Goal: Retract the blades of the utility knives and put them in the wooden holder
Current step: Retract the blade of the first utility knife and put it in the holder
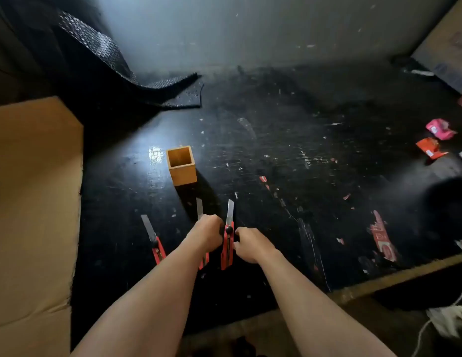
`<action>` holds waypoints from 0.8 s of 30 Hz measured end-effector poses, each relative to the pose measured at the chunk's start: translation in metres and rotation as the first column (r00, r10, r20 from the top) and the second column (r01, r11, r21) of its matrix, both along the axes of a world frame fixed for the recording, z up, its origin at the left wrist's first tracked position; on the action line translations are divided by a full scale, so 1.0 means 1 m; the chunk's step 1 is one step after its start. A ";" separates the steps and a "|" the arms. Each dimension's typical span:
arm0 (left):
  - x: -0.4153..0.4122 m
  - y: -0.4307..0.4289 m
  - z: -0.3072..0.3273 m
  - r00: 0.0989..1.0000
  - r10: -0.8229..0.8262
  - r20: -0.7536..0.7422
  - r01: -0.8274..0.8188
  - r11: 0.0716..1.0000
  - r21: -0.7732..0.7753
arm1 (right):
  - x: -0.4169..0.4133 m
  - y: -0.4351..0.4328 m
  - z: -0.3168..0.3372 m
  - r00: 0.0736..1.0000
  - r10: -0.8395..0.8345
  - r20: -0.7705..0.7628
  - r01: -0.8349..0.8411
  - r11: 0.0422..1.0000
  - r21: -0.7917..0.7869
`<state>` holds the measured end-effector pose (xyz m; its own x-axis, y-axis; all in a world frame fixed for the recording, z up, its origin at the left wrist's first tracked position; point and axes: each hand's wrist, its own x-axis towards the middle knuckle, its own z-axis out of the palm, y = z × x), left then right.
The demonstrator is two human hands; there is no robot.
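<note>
1. Wooden holder [181,164] upright on the black table [289,155], open top showing nothing inside.
2. Three red knives near the holder, on its near side, all with blades out.
3. Held knife [227,247] nearest-right of the holder, blade tip pointing away, black knob on its body between the two hands.
4. Left hand [208,234] closed around the held knife from its left side, fingers wrapped out of sight.
5. Right hand [252,244] pinching the held knife's right edge, fingertips touching the red body just below the knob.
6. Middle knife [200,215] lying on the table straight in front of the holder, blade visible beyond the left hand, red body mostly hidden under the left wrist.
7. Left knife [154,240] lying flat, near-left of the holder, untouched, blade angled toward the holder's left.
8. Cardboard [34,202] left of the holder, overlapping the table edge.
9. Black mesh mat [157,91] beyond the holder, curling up at the back.
10. Red and pink scraps [435,140] far right of the holder.
</note>
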<state>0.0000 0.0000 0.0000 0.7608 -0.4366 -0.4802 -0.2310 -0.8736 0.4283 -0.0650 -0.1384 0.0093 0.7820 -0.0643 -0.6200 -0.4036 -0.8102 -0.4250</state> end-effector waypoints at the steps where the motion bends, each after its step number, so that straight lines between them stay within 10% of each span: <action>1: -0.001 -0.002 -0.004 1.000 -0.001 -0.021 0.001 1.000 0.014 | -0.002 0.001 -0.005 1.000 -0.012 0.015 0.012 1.000 0.014; 14: -0.010 -0.025 -0.026 0.840 0.488 -0.237 -0.534 0.820 -0.205 | -0.011 0.001 -0.035 0.837 -0.540 0.092 0.489 0.812 0.320; 24: 0.024 0.000 0.040 0.718 0.462 -0.521 -0.695 0.511 -0.506 | 0.036 -0.006 0.028 0.800 -0.582 0.146 0.399 0.697 0.596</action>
